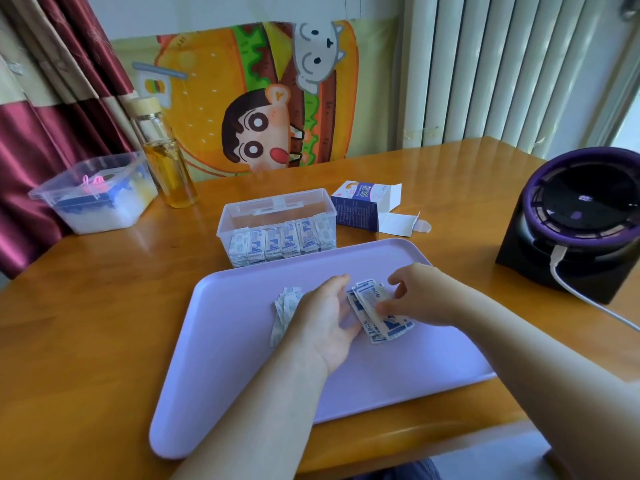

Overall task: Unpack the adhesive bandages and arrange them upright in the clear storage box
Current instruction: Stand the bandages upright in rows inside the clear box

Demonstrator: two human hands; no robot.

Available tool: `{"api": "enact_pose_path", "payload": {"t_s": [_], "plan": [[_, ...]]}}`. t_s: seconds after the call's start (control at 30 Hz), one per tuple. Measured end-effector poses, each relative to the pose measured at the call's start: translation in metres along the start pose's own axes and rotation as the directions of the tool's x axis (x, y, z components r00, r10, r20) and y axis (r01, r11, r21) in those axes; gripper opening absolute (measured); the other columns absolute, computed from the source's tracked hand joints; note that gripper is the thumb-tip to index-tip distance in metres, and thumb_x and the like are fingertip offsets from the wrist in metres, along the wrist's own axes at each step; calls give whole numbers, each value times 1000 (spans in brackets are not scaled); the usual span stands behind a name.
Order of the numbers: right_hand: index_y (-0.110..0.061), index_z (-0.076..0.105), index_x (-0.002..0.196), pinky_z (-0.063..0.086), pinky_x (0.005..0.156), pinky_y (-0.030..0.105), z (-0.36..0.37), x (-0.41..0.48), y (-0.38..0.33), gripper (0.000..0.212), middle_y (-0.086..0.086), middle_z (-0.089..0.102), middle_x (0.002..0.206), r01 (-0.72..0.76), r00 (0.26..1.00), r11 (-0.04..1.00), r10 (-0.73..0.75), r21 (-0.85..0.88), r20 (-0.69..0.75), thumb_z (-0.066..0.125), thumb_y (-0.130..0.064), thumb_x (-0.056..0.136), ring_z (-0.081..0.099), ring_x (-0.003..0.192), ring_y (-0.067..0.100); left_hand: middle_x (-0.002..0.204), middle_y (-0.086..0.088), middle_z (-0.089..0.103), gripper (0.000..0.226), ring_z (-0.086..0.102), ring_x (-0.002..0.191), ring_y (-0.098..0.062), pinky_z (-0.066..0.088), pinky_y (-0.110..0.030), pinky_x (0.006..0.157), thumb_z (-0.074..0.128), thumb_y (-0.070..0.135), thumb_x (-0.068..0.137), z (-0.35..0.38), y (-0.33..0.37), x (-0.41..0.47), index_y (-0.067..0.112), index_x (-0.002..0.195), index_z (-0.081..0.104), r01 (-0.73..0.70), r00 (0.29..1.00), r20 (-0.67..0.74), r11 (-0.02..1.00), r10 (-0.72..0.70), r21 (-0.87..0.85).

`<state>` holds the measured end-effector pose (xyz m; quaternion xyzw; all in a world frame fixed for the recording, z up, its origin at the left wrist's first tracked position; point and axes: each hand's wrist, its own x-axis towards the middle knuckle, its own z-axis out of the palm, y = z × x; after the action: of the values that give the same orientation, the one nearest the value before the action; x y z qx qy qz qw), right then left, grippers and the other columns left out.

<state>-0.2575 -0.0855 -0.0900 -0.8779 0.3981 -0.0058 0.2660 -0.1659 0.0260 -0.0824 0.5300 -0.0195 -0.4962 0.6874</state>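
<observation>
Over lilac plastic tray [242,358], left hand [323,317] and right hand [415,292] hold fanned blue-white wrapped bandages [372,304]; clear plastic box [277,211] just beyond its far edge.

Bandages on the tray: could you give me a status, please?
Left hand, right hand grip bandages on tray. Box part filled, upright. Nothing blocking.

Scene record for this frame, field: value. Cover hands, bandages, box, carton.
left hand: holds loose bandages over the tray
right hand: pinches the same loose bandages
side pile: a few bandages on the tray, partly under the left hand
storage box: behind the tray, row of boxed bandages upright inside
carton: flaps open, on the table right of the storage box
</observation>
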Motion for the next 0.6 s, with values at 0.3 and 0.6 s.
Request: {"api": "enact_pose_path", "payload": {"t_s": [0.3, 0.6], "plan": [[-7, 65, 112, 53, 78, 32, -4, 7, -22, 39, 10, 68, 106, 38, 995, 988, -24, -147, 97, 69, -31, 81, 65, 94, 23, 77, -12, 57, 7, 58, 71, -22, 49, -46, 87, 46, 3, 93, 7, -10, -3, 6, 89, 52, 18, 1000, -15, 992, -20, -129], [-4, 62, 110, 52, 71, 27, -12, 7, -42, 43, 9, 62, 103, 18, 982, 962, 34, -273, 184, 71, -32, 80, 62, 92, 22, 116, -11, 56, 54, 57, 77, -13, 50, -45, 83, 44, 9, 93, 16, -20, -3, 21, 144, 33, -58, 992, -122, 977, 33, -204]]}}
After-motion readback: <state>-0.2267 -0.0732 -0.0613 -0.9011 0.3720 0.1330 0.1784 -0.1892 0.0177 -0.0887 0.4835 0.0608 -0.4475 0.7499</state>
